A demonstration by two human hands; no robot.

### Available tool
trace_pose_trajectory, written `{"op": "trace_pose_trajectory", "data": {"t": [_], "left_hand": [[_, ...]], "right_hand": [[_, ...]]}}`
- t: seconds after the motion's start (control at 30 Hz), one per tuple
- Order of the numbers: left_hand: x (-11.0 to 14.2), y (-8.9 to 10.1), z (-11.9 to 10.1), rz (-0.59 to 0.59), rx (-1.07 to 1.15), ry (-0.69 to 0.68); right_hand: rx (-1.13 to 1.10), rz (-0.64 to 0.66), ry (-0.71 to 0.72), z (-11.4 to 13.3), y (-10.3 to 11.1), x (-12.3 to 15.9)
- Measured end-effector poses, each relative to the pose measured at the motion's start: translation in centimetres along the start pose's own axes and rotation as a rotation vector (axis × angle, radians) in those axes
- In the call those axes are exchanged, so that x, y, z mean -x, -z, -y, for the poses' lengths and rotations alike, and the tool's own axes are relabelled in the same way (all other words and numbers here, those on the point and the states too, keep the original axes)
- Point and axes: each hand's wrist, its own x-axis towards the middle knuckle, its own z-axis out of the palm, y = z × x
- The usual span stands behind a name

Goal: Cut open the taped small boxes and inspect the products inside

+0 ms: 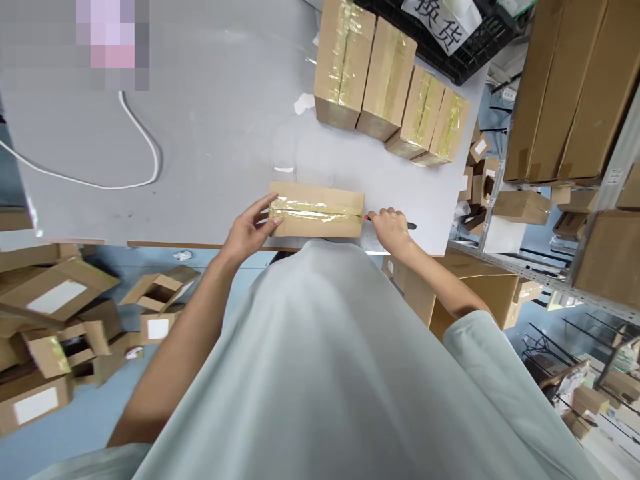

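Note:
A taped cardboard box [316, 227] lies lengthwise at the table's near edge, shiny yellowish tape running along its middle seam. My left hand [253, 229] grips its left end, fingers at the far corner and thumb on the top near the front. Just beyond the right end, my right hand [391, 230] is closed around a slim black tool [411, 226] with a red end. That red end points at the box's right edge, close to the seam; my fingers hide the tool's middle, so its exact kind is unclear.
Several taped boxes [345, 67] stand in a row at the back right, beside a black crate [450, 57] with a paper sign. A white cable [155, 157] curves over the table [225, 120] at left. Opened cartons [60, 293] pile on the floor; shelving [530, 267] is right.

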Motion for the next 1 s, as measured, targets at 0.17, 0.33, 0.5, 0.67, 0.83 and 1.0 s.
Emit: {"op": "trace_pose_trajectory", "data": {"t": [0.17,0.33,0.5,0.67,0.83,1.0], "left_hand": [[-0.1,0.5,0.5,0.024,-0.003,0.028],[-0.1,1.1,1.2,0.033,-0.012,0.044],[0.0,2.6,1.6,-0.099,0.199,0.111],[-0.6,5.2,2.8,-0.246,0.207,0.15],[-2.4,7.3,4.9,-0.297,0.142,0.158],[-5.1,4.1,5.0,-0.207,0.167,0.149]], "right_hand": [[-0.082,-0.009,0.069,-1.5,-1.4,-0.1],[-0.308,0.001,0.107,-3.8,-2.8,1.5],[-0.882,-0.184,0.258,-5.7,-7.4,0.3],[-1.562,-0.357,-0.057,-0.5,-12.5,-4.9],[-1.771,-0.283,-0.08,6.9,-11.8,-6.0],[-1.644,-0.494,-0.113,7.4,-8.6,-3.4]]}}
